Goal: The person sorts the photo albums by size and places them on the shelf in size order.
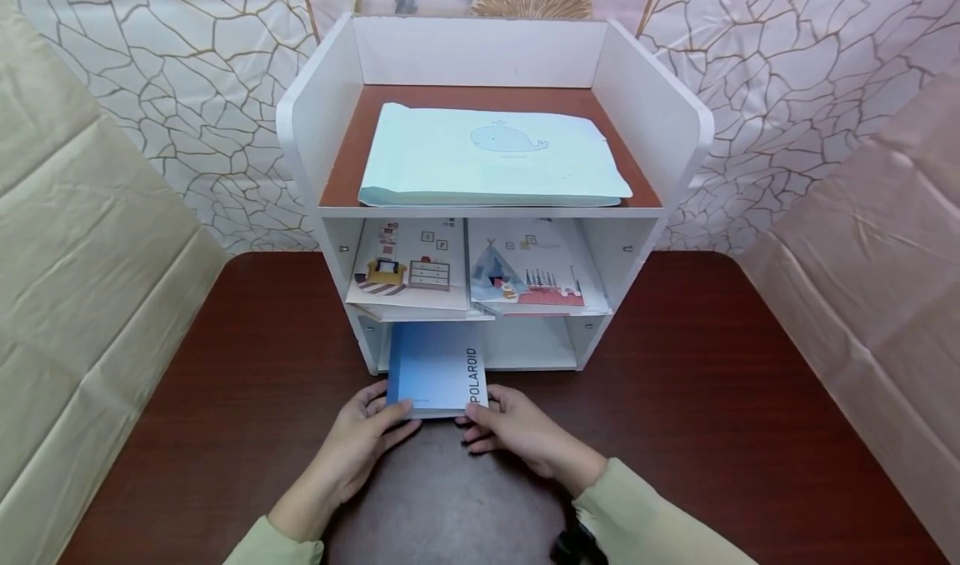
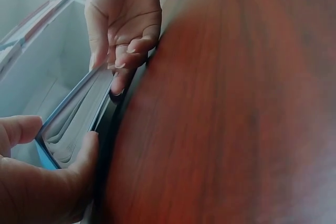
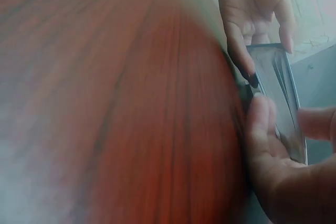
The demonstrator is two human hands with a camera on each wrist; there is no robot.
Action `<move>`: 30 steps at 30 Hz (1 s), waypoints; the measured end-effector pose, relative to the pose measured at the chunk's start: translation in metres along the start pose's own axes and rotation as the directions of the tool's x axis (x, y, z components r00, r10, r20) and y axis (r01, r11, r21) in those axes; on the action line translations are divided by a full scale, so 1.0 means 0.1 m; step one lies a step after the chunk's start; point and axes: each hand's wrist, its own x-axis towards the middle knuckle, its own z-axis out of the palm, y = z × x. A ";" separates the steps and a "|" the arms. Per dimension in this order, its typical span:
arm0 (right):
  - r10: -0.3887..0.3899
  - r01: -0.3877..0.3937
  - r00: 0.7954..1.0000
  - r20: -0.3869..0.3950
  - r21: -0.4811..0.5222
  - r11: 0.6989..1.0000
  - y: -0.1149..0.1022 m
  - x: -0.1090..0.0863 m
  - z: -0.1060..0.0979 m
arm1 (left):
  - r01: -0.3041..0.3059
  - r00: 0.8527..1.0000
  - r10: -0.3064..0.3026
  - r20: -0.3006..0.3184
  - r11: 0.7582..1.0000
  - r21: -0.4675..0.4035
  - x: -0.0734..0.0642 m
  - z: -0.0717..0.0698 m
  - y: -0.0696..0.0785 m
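A blue book (image 1: 437,369) with "POLAROID" on its cover lies partly inside the bottom compartment of a white shelf unit (image 1: 528,344), its near edge sticking out toward me. My left hand (image 1: 358,436) grips its near left corner, thumb on top and fingers underneath. At the near right corner my right hand (image 1: 517,432) pinches it the same way. In the left wrist view the page edges of the book (image 2: 73,121) show between the covers, with both hands around the ends. The right wrist view also shows the book (image 3: 275,85) between thumbs and fingers.
Above, the middle shelf holds illustrated books (image 1: 408,269) side by side, their front edges overhanging slightly. A pale green whale-print packet (image 1: 487,157) lies on the brown top shelf. The dark wooden table (image 1: 712,398) extends to both sides, bounded by beige cloth (image 1: 75,298).
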 end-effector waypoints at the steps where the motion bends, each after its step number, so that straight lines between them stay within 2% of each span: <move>1: -0.009 0.009 1.000 -0.020 0.001 1.000 0.00 0.02 0.01 | -0.002 1.000 0.002 -0.001 1.000 0.003 0.02 -0.01 0.00; 10: -0.062 0.063 0.981 -0.182 0.004 0.998 -0.04 0.20 0.17 | -0.016 1.000 0.017 -0.007 0.998 0.056 0.21 -0.09 0.05; 16: -0.041 0.037 0.974 -0.222 -0.020 0.999 -0.07 0.31 0.21 | 0.008 1.000 -0.007 -0.011 0.992 0.125 0.32 -0.12 0.11; 22: 0.009 -0.013 0.963 -0.268 -0.012 1.000 -0.08 0.38 0.25 | 0.051 0.999 -0.047 -0.026 0.979 0.197 0.35 -0.12 0.18; 30: 0.015 -0.016 0.958 -0.285 0.001 1.000 -0.07 0.43 0.26 | 0.055 0.998 -0.050 -0.034 0.979 0.196 0.35 -0.12 0.18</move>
